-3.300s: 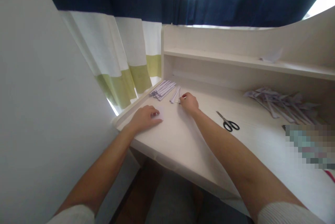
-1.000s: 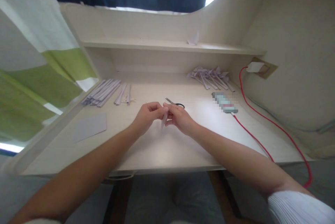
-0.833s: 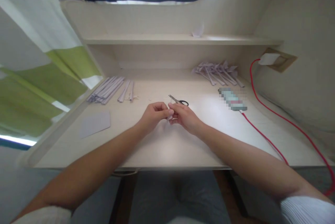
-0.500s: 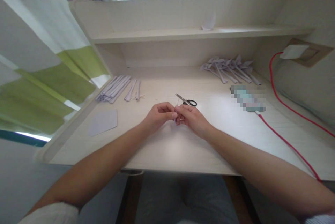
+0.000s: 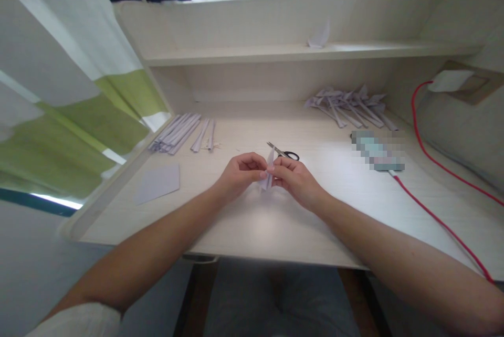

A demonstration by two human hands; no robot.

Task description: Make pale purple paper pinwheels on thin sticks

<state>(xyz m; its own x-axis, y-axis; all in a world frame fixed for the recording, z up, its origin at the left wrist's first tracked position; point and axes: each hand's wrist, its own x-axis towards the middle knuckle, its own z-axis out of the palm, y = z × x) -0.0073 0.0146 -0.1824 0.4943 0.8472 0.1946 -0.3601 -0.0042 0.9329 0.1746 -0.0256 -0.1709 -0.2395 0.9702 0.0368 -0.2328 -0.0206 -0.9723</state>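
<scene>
Between my two hands, above the middle of the desk, is a small folded piece of white paper (image 5: 266,183). My left hand (image 5: 246,173) pinches its left side between thumb and fingers. My right hand (image 5: 293,177) grips it from the right, fingertips almost meeting the left ones. Part of the paper is hidden by the fingers. Just beyond the hands lies a pair of scissors (image 5: 290,156) with black handles, its blades pointing to the far left. A flat sheet of white paper (image 5: 159,183) rests on the desk to the left.
Several rolled paper sticks (image 5: 177,133) lie at the back left. Paper pinwheels on sticks (image 5: 350,106) are piled at the back right. A blurred-out phone (image 5: 376,150) on a red cable (image 5: 441,224) lies at right. A shelf (image 5: 236,58) spans the back, holding a paper piece (image 5: 319,37).
The folded paper has turned between my fingers, so more of it shows above and below them. Both hands stay in nearly the same place; the view has shifted slightly.
</scene>
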